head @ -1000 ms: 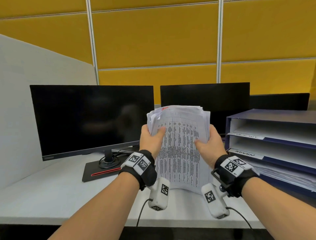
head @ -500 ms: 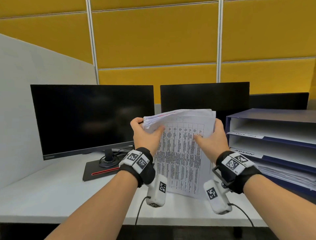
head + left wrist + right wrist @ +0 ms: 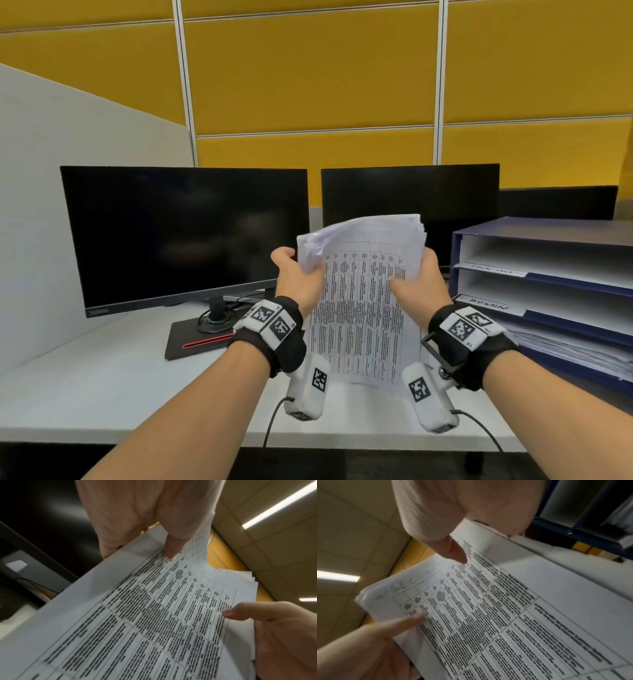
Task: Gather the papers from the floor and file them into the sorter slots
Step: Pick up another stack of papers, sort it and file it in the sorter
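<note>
Gripped a thick stack of papers (image 3: 363,308) upright above the desk (image 3: 102,394), one side edge to each hand. Clamped the upper left corner in the left hand (image 3: 298,277), thumb (image 3: 171,547) pressed on the printed front sheet and fingers wrapped behind. Pinched the opposite edge in the right hand (image 3: 419,284), thumb (image 3: 455,553) on the table of text and the rest of the fingers hidden at the back. Climbed both hands up the bundle within the last second, from about mid-height to near its top. Bent the upper left corner over at the left fingers, where a second ago the top edge had stood square, and fanned the sheets loose along the top. Showed faint handwriting beginning "SEC" above the printed grid in both wrist views, the remainder too blurred to read. Looked like a check of headings before filing, with the gathering apparently finished and this bundle not yet slotted. Kept the blue sorter (image 3: 548,274) just beyond the right hand on its outer side, its labelled slot (image 3: 489,305) level with that wrist and more sheets lying in the slot below. Left a dark monitor (image 3: 185,233) behind the left hand.
</note>
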The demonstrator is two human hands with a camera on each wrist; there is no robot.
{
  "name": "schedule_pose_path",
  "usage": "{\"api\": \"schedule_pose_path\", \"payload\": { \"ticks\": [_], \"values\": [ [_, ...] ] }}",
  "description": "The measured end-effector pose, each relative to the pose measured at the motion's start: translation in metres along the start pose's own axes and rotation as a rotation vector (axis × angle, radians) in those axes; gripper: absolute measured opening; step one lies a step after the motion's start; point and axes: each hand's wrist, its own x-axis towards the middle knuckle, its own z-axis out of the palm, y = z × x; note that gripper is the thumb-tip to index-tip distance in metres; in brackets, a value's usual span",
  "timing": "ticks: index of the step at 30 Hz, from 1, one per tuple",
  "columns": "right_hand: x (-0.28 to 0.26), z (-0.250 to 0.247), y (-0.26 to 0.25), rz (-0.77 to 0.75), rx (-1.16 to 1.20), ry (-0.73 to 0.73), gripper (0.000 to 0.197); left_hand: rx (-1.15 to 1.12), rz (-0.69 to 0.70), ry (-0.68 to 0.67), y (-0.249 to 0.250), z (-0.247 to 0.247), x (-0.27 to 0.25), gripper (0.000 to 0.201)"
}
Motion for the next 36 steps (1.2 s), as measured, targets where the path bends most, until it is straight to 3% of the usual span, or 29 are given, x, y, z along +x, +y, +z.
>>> {"api": "schedule_pose_path", "payload": {
  "ticks": [4,8,11,16,19,21,23,28,31,36],
  "values": [
    [0.001,-0.002,0.016,0.081,0.064,0.069,0.057,0.029,-0.044,-0.064,-0.014,-0.002,-0.004,0.035],
    [-0.002,0.001,0.021,-0.001,-0.017,0.129,0.037,0.001,-0.049,0.032,-0.013,-0.003,-0.004,0.028],
    [-0.002,0.003,0.015,-0.062,-0.030,0.106,0.036,0.001,-0.004,0.081,-0.010,-0.002,0.000,0.024],
    [-0.003,0.003,0.027,0.073,-0.022,-0.011,0.048,0.158,-0.122,-0.093,-0.025,-0.002,-0.008,0.028],
    [-0.005,0.002,0.037,0.083,-0.054,-0.014,0.043,0.135,-0.131,-0.091,-0.029,0.000,-0.011,0.029],
    [-0.004,0.002,0.038,0.089,-0.060,-0.005,0.042,0.050,-0.037,0.011,-0.023,0.000,-0.011,0.033],
    [-0.003,0.002,0.036,0.098,-0.060,-0.003,0.042,-0.002,0.148,0.134,-0.013,-0.002,-0.008,0.038],
    [0.000,0.000,0.034,0.118,-0.068,-0.035,0.045,0.304,0.557,0.187,0.004,-0.008,0.001,0.037],
    [0.001,-0.003,0.035,0.126,-0.077,-0.056,0.048,0.482,0.631,0.217,0.004,-0.011,0.006,0.025],
    [-0.001,-0.006,0.033,0.118,-0.084,-0.083,0.046,0.706,0.652,0.342,-0.002,-0.016,0.011,0.027]
  ]
}}
